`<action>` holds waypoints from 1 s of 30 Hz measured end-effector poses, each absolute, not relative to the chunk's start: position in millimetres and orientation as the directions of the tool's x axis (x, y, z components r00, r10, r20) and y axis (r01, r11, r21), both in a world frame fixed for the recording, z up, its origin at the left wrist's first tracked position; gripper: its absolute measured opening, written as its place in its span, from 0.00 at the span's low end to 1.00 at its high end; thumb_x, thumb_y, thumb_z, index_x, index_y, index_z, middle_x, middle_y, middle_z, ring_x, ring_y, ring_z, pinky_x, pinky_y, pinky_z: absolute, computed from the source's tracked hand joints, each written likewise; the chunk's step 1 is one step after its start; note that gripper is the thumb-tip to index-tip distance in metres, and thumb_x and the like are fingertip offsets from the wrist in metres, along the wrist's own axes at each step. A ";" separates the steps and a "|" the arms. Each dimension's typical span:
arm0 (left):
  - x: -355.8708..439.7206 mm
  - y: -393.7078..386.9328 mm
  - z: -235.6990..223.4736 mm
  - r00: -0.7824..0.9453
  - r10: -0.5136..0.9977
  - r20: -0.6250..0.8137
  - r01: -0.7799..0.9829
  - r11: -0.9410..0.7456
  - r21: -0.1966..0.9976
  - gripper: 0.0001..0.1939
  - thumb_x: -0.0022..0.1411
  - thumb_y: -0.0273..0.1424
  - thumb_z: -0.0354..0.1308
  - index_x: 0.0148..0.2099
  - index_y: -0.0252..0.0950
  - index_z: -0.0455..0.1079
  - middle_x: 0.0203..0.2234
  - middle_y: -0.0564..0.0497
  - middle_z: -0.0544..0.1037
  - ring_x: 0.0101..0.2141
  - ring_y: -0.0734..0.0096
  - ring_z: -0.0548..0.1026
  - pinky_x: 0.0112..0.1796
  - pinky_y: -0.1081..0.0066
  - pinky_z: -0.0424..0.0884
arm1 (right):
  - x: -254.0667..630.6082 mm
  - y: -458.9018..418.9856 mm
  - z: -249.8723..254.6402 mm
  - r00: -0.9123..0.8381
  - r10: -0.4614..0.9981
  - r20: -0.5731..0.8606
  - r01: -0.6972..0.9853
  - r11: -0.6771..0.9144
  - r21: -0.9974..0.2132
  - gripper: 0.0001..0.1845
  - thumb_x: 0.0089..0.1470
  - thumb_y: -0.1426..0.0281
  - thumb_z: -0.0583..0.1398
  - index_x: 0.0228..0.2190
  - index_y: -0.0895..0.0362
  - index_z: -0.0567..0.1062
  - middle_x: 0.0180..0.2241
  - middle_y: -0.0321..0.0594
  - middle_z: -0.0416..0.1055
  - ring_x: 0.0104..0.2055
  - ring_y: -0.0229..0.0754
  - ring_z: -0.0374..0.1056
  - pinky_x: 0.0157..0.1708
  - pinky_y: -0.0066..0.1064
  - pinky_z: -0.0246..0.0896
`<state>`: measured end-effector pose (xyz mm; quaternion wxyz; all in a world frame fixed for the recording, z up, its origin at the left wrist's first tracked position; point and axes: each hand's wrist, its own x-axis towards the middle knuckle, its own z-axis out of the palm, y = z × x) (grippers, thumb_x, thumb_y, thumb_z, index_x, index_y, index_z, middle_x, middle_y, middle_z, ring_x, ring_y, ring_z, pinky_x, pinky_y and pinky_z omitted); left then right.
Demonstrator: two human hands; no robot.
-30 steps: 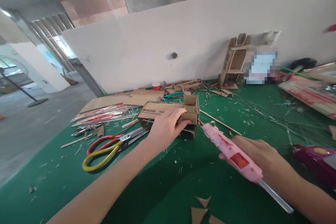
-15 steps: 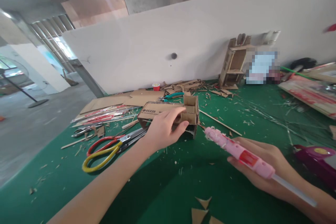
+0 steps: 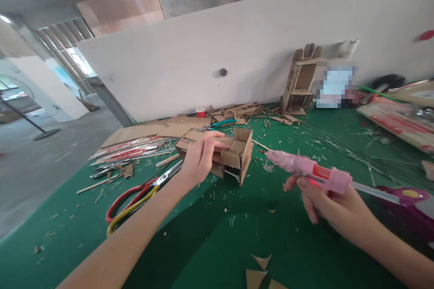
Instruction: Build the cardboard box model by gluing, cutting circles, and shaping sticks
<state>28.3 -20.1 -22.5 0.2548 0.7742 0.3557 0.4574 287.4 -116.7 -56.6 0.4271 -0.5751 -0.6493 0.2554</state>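
My left hand (image 3: 198, 158) grips a small cardboard box model (image 3: 233, 153) on the green mat, fingers curled over its top edge, and the box is tilted up off the mat on one side. My right hand (image 3: 330, 205) is wrapped round a pink hot glue gun (image 3: 305, 169). Its nozzle points left toward the box from a short distance away, without touching it. A clear glue stick (image 3: 373, 191) pokes out of the gun's back end.
Large red-and-yellow scissors (image 3: 135, 198) lie left of my forearm, with flat cardboard sheets (image 3: 149, 131) and sticks behind. A cardboard shelf model (image 3: 300, 81) leans on the white wall. Green pliers (image 3: 222, 123), a red cup (image 3: 200, 111), a magenta object (image 3: 412, 205) and cardboard triangles (image 3: 259, 268) also lie around.
My left hand has tipped and turned the cardboard box, lifting one side. My right hand has drawn the glue gun back from the box and levelled it.
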 end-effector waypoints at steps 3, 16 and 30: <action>22.0 -11.9 -21.8 0.272 0.833 0.482 0.228 -0.543 0.808 0.24 0.68 0.46 0.36 0.47 0.35 0.65 0.30 0.47 0.80 0.29 0.66 0.79 0.28 0.69 0.75 | 287.5 -109.5 -52.9 -0.058 0.983 0.175 0.434 0.183 -0.882 0.25 0.58 0.51 0.48 0.29 0.58 0.72 0.08 0.30 0.62 0.12 0.36 0.58 0.16 0.28 0.58; -11.0 25.2 -18.9 0.392 0.771 0.501 0.719 -0.597 0.356 0.16 0.65 0.38 0.46 0.45 0.37 0.72 0.50 0.48 0.74 0.51 0.60 0.70 0.53 0.60 0.64 | 272.2 -101.0 -51.0 -0.079 0.978 0.192 0.595 0.201 -0.778 0.31 0.56 0.48 0.49 0.12 0.53 0.66 0.08 0.34 0.63 0.20 0.41 0.67 0.33 0.36 0.67; -9.0 23.0 -22.1 0.355 0.806 0.474 0.771 -0.539 0.339 0.16 0.65 0.36 0.45 0.47 0.39 0.71 0.52 0.51 0.72 0.53 0.63 0.69 0.53 0.62 0.63 | 263.8 -97.5 -51.7 -0.038 0.994 0.107 0.596 0.109 -0.795 0.24 0.55 0.50 0.50 0.20 0.54 0.66 0.08 0.28 0.57 0.11 0.36 0.58 0.16 0.28 0.57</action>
